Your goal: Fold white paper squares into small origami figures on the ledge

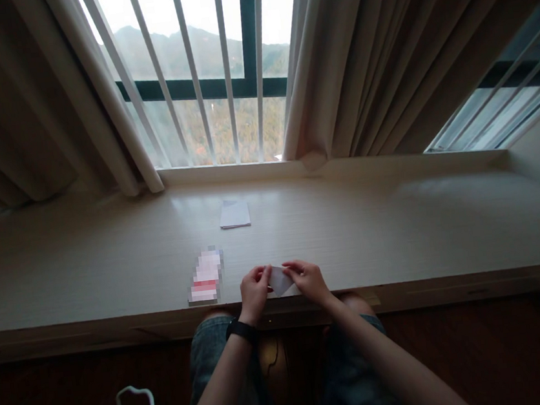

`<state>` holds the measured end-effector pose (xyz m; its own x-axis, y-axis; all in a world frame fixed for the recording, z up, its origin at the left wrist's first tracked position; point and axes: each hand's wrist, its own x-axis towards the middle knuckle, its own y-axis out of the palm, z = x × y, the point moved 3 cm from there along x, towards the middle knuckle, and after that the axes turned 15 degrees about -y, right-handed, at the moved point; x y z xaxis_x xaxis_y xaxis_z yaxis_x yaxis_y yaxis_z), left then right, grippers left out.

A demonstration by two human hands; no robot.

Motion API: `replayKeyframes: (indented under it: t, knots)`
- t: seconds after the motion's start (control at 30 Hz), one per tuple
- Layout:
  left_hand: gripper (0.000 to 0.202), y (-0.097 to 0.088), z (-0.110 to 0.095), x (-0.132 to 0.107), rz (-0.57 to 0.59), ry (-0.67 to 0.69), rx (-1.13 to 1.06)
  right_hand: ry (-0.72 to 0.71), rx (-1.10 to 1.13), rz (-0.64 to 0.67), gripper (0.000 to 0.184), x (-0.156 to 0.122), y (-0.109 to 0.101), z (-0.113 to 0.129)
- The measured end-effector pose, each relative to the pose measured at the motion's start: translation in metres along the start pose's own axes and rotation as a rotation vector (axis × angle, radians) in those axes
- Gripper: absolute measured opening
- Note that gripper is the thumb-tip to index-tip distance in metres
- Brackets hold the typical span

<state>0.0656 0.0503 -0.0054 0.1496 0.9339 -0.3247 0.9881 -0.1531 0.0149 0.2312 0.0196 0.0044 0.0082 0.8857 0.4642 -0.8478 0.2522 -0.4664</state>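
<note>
Small packet (pixel 205 276) lies left on desk (pixel 400 233). Left hand (pixel 254 290) pinches white paper slip (pixel 279 281) at near desk edge; right hand (pixel 309 280) pinches opposite side. Best: light fingertip grip, even tension, slip kept over desk.

Desk (pixel 399 227): card (pixel 280 282) at near edge; packet (pixel 205 276) at its 9 o'clock; folded sheet (pixel 235 213) at 11 o'clock, nearer window (pixel 206 73).
</note>
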Motion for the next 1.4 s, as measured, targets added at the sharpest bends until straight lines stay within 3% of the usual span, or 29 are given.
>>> replayKeyframes:
  t: [0.13,0.37,0.53,0.77,1.03,1.23,1.4]
  knots:
    - [0.041,0.000,-0.003,0.000,0.046,-0.050,-0.098,0.081,0.065,0.020,0.019,0.000,-0.001,-0.010]
    - [0.040,-0.001,0.000,0.009,0.042,-0.127,-0.109,0.059,0.049,0.114,0.021,0.001,-0.001,-0.006]
    - [0.040,0.000,0.000,0.010,0.018,-0.121,-0.096,0.033,0.073,0.168,0.022,0.002,-0.005,-0.005]
    - [0.044,-0.004,-0.001,0.008,-0.044,-0.091,-0.072,0.034,0.188,0.121,0.018,-0.002,-0.004,-0.006]
    - [0.038,-0.007,-0.002,0.009,-0.096,0.068,0.048,0.027,0.163,0.137,0.022,-0.006,-0.001,-0.007]
    - [0.041,-0.008,0.001,0.011,-0.090,0.069,0.002,-0.019,0.128,0.164,0.021,-0.007,0.001,-0.004]
    - [0.039,-0.011,0.002,0.010,-0.156,0.018,-0.020,-0.006,0.076,0.263,0.024,-0.008,0.002,0.000]
